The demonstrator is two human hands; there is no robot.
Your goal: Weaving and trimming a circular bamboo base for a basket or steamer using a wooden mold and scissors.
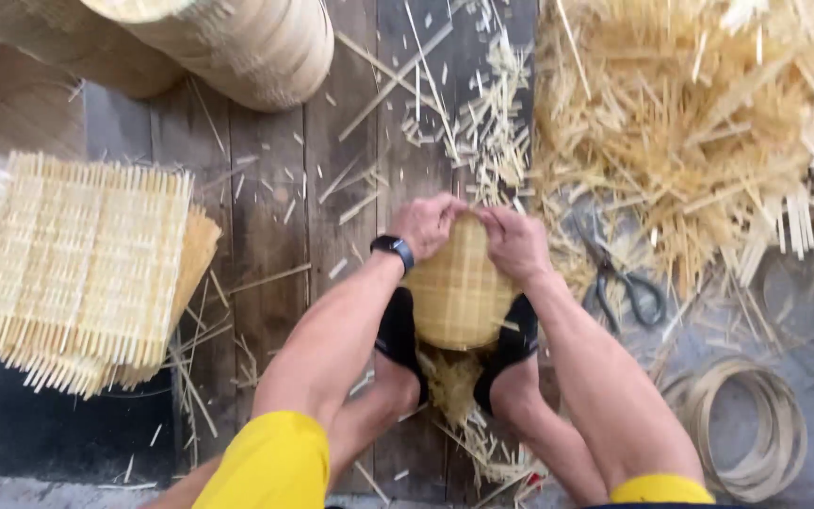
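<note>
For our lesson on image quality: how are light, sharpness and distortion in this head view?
Head view: soft even daylight, no glare; faint shadow under the stacked woven mats; left hand, right hand and round woven disc fairly sharp; bamboo scrap pile bright, slightly washed out; edges bend slightly.

Soft even daylight – faint shadows, no glare – slight wide-angle edge distortion

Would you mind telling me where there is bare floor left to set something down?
The barest patch is the planks between the mat stack and the left hand, with only stray slivers. A small dark patch lies below the stack. Right of the right hand it is crowded: straw pile, scissors, hoops.
</note>
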